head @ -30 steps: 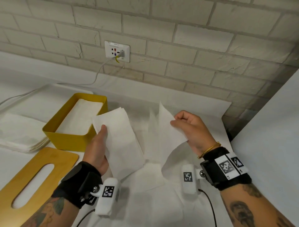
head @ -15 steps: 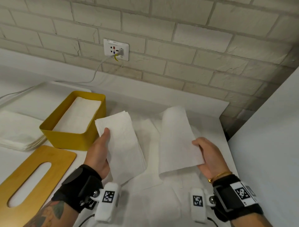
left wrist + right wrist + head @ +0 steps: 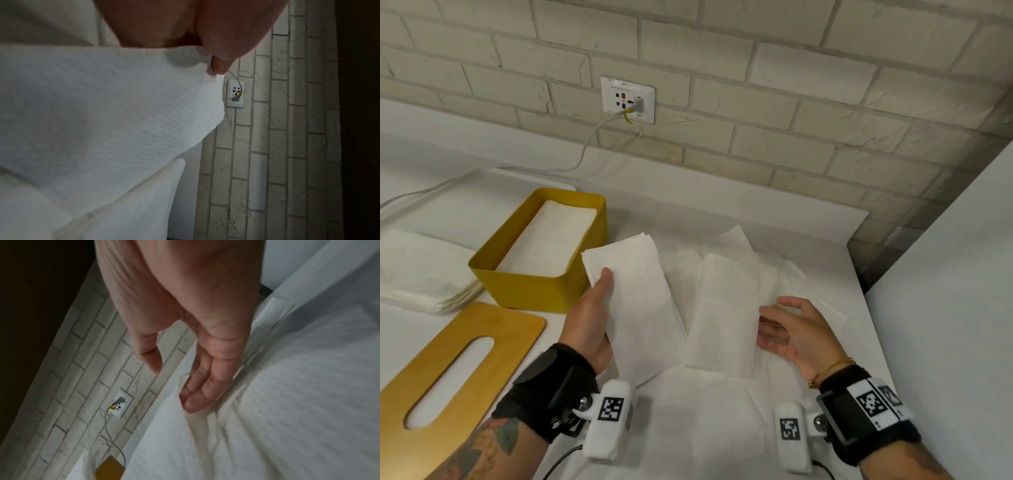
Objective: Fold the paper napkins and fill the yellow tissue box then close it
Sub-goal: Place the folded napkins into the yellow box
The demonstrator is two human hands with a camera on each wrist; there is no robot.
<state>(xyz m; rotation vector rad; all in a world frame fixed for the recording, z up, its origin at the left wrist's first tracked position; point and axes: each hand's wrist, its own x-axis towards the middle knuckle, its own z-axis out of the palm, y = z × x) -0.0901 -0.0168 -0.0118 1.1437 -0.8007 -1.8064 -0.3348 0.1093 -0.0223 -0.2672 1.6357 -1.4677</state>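
The yellow tissue box (image 3: 530,291) stands open at the left, with folded white napkins (image 3: 551,240) inside. My left hand (image 3: 592,318) holds a stack of folded napkins (image 3: 640,308) just right of the box, thumb on top (image 3: 220,65). A second folded napkin (image 3: 726,315) lies flat on the spread napkins in the middle. My right hand (image 3: 791,332) is beside its right edge, fingers straight (image 3: 197,395) and touching the paper. The wooden lid (image 3: 448,370) with its slot lies at the front left.
A pile of unfolded napkins (image 3: 417,274) sits at the far left. More loose napkins (image 3: 705,428) cover the white counter in front of me. The brick wall has a socket (image 3: 627,99) with a cable. A white panel (image 3: 945,308) stands on the right.
My right hand brought the raised napkin down, folded it flat on the counter and let go. The left hand kept its stack almost still.
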